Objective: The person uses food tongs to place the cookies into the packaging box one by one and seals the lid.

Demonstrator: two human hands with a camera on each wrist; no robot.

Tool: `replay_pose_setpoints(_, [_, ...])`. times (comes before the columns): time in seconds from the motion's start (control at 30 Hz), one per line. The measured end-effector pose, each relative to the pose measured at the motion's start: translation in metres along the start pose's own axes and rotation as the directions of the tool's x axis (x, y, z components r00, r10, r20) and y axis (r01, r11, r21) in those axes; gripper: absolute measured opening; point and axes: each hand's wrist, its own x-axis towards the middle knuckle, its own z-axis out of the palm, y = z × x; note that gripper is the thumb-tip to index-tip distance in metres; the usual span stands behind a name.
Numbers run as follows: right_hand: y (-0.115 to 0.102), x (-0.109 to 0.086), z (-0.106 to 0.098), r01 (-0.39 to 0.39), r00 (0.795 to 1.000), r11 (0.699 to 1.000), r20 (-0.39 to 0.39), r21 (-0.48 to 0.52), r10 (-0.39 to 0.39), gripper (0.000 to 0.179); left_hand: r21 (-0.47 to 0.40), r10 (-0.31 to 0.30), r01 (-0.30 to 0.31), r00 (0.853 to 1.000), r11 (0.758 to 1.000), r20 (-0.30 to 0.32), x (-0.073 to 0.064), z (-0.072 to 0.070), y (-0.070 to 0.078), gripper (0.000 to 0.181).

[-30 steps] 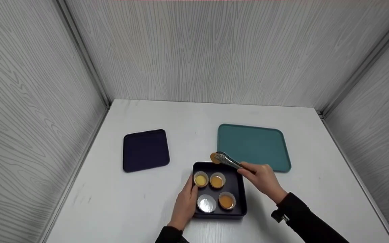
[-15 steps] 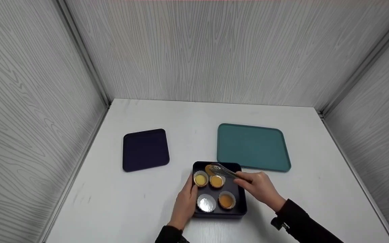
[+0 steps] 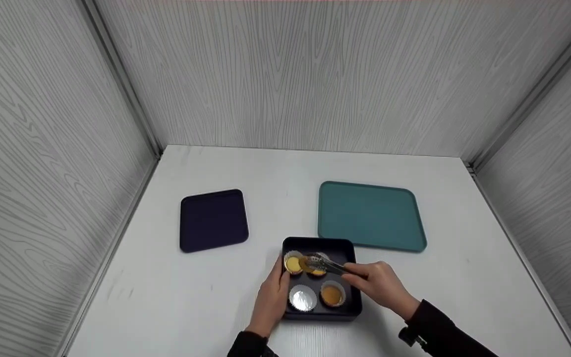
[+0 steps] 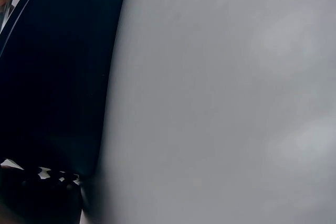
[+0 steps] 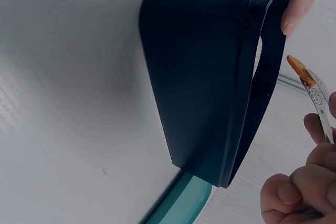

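Note:
In the head view my left hand (image 3: 270,300) grips the left wall of a deep dark square pan (image 3: 342,252). My right hand (image 3: 378,281) holds metal tongs (image 3: 332,268), whose perforated tips pinch a flat, round orange-brown piece (image 3: 304,263). The piece is above the pan's far half, between two filled cups. One paper-edged cup has a yellow filling (image 3: 293,264); the tongs partly cover another cup. Nearer me are a cup with an orange filling (image 3: 332,295) and a silver foil cup (image 3: 303,299) with no filling visible. The right wrist view shows the piece (image 5: 300,69) edge-on.
A teal tray (image 3: 372,215) lies beyond the pan to the right, close to its far corner. A smaller dark tray (image 3: 213,220) is at the left. Grey wood-patterned panels (image 3: 285,74) enclose the white table (image 3: 156,297) at the back and sides.
The tongs with the round piece have moved from beyond the pan's far rim, down and slightly left, over the cups. My left hand and the pan have stayed in place.

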Motion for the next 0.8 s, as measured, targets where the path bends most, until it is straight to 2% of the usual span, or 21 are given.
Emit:
replay_pose_setpoints(0.27, [-0.002,-0.006,0.002,0.008,0.997,1.0,0.07,0.025,-0.01,0.014,0.007,0.002,-0.002,1.0,1.0,-0.003,0.001,0.0,0.0,0.055])
replay_pose_setpoints(0.37, [-0.003,-0.008,0.003,-0.016,0.993,0.999,0.115,0.032,0.012,0.012,0.012,0.001,-0.001,1.0,1.0,-0.002,0.001,0.0,0.0,0.055])
replay_pose_setpoints(0.6, [-0.008,-0.011,0.005,-0.071,0.981,0.996,0.183,0.05,0.061,0.019,0.013,0.0,0.0,1.0,1.0,-0.005,0.001,0.0,0.0,0.055])
replay_pose_setpoints(0.8, [-0.01,-0.013,0.009,-0.065,0.977,0.996,0.208,0.057,0.052,0.025,0.017,0.015,-0.014,1.0,1.0,-0.014,0.0,0.001,-0.001,0.054])
